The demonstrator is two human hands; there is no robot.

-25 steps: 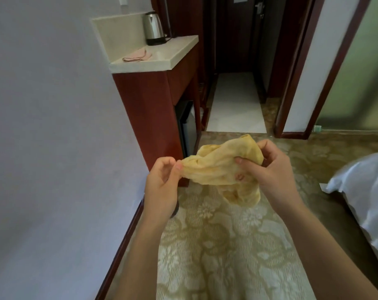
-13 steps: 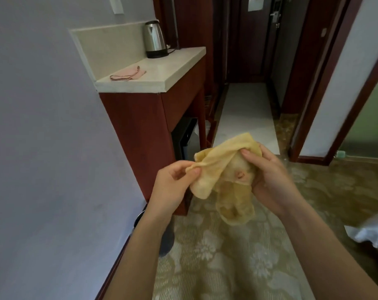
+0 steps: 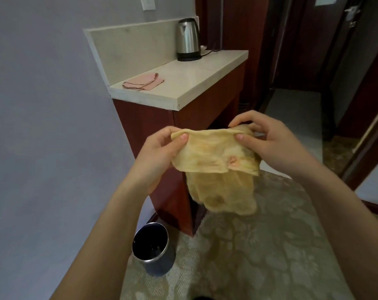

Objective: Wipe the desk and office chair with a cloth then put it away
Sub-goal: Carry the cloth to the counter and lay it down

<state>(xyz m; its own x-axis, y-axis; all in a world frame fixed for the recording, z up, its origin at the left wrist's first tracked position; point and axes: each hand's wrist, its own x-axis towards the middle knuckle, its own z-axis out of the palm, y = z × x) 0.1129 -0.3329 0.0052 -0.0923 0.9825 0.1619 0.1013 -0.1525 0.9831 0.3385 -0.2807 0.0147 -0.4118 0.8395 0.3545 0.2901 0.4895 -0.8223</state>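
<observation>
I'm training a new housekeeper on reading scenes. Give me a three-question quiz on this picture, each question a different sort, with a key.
1. True or false: the yellow cloth is held by the left hand alone.
2. What lies folded on the counter? A) a pink cloth B) a newspaper C) a glove
3. Fill in: on the floor beside the cabinet stands a dark metal ____.

Key: 1 false, the right hand pinches it too. 2 A, the pink cloth, nearer than the kettle. 3 bin.

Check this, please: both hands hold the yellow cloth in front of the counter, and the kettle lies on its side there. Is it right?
Not quite. In the head view the kettle stands upright on the counter. The left hand and right hand do hold the yellow cloth.
</observation>
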